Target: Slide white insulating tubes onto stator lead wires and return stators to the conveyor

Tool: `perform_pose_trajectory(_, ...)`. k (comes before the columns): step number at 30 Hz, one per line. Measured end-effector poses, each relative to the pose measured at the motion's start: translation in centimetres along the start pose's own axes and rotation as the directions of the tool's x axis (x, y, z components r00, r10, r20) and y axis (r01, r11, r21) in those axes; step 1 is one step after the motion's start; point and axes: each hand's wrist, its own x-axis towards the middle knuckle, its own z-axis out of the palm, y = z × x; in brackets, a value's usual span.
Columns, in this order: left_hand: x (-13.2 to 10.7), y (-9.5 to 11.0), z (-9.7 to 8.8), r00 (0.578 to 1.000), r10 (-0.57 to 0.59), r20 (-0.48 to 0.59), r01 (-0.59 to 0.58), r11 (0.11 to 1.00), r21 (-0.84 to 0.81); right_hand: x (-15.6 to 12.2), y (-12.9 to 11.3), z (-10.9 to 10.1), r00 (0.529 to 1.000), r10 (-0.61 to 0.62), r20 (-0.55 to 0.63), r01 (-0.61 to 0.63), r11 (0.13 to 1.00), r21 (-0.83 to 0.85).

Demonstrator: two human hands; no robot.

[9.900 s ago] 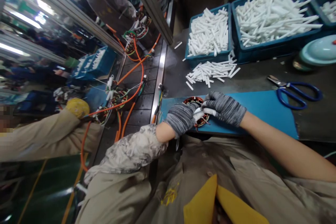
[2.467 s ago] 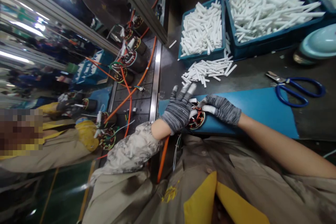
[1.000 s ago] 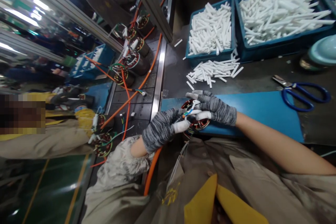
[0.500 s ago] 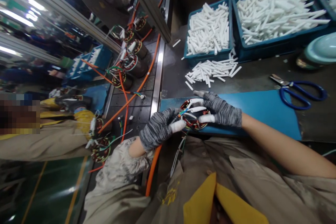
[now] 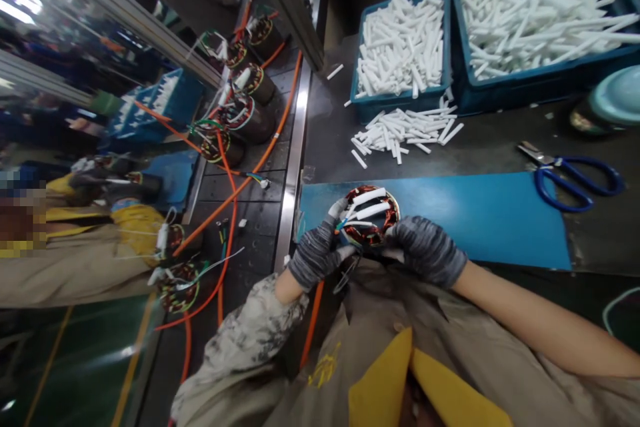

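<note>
A motor stator (image 5: 371, 216) with copper windings and white sleeved leads stands on the near left corner of a blue mat (image 5: 480, 217). My left hand (image 5: 318, 251), in a grey knit glove, grips its left side, fingers curled on the rim. Gripping the stator's right side from below is my right hand (image 5: 426, 250), gloved too. Thin wires (image 5: 345, 273) hang from the stator toward my lap.
Loose white sleeves (image 5: 405, 131) lie behind the mat, before two blue bins (image 5: 400, 103) (image 5: 530, 83) of sleeves. Blue-handled scissors (image 5: 575, 177) lie at right, a teal lid (image 5: 617, 93) beyond. A conveyor (image 5: 240, 173) at left carries stators with orange cables. A co-worker's sleeve (image 5: 75, 267) is at far left.
Both hands have stopped pinching the white leads on top and dropped to the stator's sides, gripping it. The stator now sits more upright, its sleeved leads lying across the top.
</note>
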Motion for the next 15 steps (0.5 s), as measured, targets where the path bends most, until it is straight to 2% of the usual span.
perform_pose_trajectory(3, -0.3, 0.2, 1.5, 0.99, -0.022, -0.14, 0.015, 0.999, -0.051, 1.7, 1.0, 0.8, 0.992, 0.019, -0.123, -0.037, 0.988, -0.149)
perform_pose_trajectory(5, -0.2, 0.4, 1.7, 0.972, -0.053, -0.23, 0.022, 0.991, -0.132, 2.8, 1.5, -0.3, 0.981, 0.033, -0.191, -0.054, 0.993, -0.104)
perform_pose_trajectory(7, 0.1, 0.7, 1.4, 0.97, -0.101, -0.223, 0.028, 0.95, -0.309, 3.7, 1.4, -1.9, 0.958, 0.055, -0.281, -0.063, 0.998, -0.019)
perform_pose_trajectory(9, 0.3, 1.0, 1.0, 0.978, -0.128, -0.164, 0.032, 0.87, -0.492, 4.7, 0.5, -3.3, 0.949, 0.051, -0.31, -0.052, 0.999, 0.005)
perform_pose_trajectory(11, 0.5, 1.0, 0.5, 0.982, -0.142, -0.126, 0.048, 0.827, -0.56, 6.0, -0.9, -3.7, 0.978, 0.028, -0.205, -0.046, 0.995, -0.087)
perform_pose_trajectory(12, 0.5, 0.9, 0.4, 0.982, -0.146, -0.124, 0.056, 0.838, -0.542, 6.6, -1.6, -3.6, 0.992, 0.029, -0.123, -0.05, 0.985, -0.167)
perform_pose_trajectory(15, 0.6, 0.0, 0.1, 0.981, -0.12, -0.152, 0.063, 0.94, -0.334, 8.2, -3.7, -2.6, 0.997, 0.069, 0.022, -0.053, 0.903, -0.427)
